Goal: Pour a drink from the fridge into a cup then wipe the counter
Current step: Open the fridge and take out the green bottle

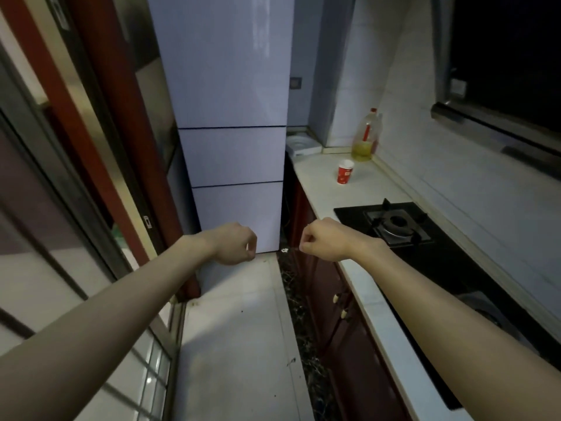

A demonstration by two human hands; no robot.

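Left hand [235,246] curled into a loose fist, empty, held out low in front of the fridge [230,126]. Fridge straight ahead at the far end of the floor, all three doors closed, so any drink inside is hidden. Right hand [323,240] also fisted, empty, hovering just off the table's front edge, near the stove. Hands apart from each other, touching nothing. Red paper cup [345,171] stands upright on the table [321,189], well beyond the right hand, near the far end. Behind it, against the back wall edge, an oil bottle [365,138], partly full of yellow liquid. White box-like item [302,145] at the table's far left corner, hard to make out. Black gas stove [397,224] set into the table between cup and right forearm; its near part is covered by the arm. Window [510,56] dark, top right.
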